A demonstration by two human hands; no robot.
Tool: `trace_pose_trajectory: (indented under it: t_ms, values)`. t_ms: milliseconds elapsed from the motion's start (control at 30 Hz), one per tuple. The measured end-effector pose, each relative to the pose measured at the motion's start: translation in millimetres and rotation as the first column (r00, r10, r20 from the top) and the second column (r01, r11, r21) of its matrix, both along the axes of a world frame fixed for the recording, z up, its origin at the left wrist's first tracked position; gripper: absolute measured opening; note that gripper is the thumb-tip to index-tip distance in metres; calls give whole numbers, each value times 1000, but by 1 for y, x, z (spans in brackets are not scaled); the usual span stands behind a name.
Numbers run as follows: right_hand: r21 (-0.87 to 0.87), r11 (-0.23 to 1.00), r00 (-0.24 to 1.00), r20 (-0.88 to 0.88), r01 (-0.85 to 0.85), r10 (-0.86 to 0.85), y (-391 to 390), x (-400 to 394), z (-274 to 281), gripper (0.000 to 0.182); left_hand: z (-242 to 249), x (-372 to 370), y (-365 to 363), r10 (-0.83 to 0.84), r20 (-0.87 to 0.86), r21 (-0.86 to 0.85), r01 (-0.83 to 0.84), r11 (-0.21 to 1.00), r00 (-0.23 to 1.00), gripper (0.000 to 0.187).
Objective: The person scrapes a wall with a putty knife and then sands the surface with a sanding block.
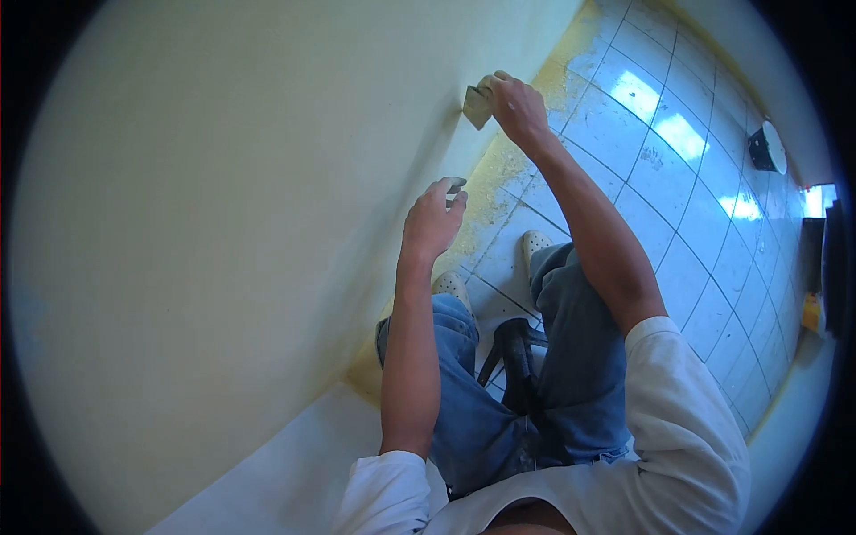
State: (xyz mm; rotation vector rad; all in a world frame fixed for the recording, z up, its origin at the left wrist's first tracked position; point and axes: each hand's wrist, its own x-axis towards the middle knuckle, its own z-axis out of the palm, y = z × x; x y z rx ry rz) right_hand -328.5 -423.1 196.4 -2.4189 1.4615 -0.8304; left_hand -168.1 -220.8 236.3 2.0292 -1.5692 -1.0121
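A flat, greyish, square-bladed scraper stands at the smooth, pale-yellow wall, near the white tiled floor; the right hand grips it, fingers closed; the left hand hovers loosely curled, whether empty I cannot tell; light, even pressure at a low blade angle should avoid gouges.

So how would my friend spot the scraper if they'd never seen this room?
Start at the big pale wall filling the left, then follow it up to where it nears the tiled floor. There, the person's right-hand grip holds the scraper by the wall. Unlike the round dark bucket across the floor, it's small and flat, with straight edges.
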Motion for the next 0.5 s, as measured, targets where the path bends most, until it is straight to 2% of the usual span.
trace_pose_trajectory:
  t_ms: [67,167,267,300,400,433,500]
  values:
    - [110,994,973,-230,5,20,0,-4,2,16,2,0,0,5,0,4,-5,1000,1000,38]
    - [146,989,958,-287,27,16,2,-3,7,16,5,2,0,17,-2,13,-17,1000,1000,39]
    - [-102,994,991,135,41,-27,3,2,16,17,4,3,2,15,-2,-8,-15,1000,1000,39]
    - [-95,994,996,85,46,-38,2,0,17,18,4,3,2,20,-5,-4,-20,1000,1000,40]
    - [156,988,943,-332,19,34,3,-9,5,15,7,1,0,35,-15,24,-35,999,999,39]
    - [203,979,961,-275,24,33,3,-10,-2,14,8,1,0,40,-18,38,-39,999,999,39]
    - [209,978,950,-308,19,47,1,-12,-2,12,6,0,-1,34,-34,16,-33,999,999,40]
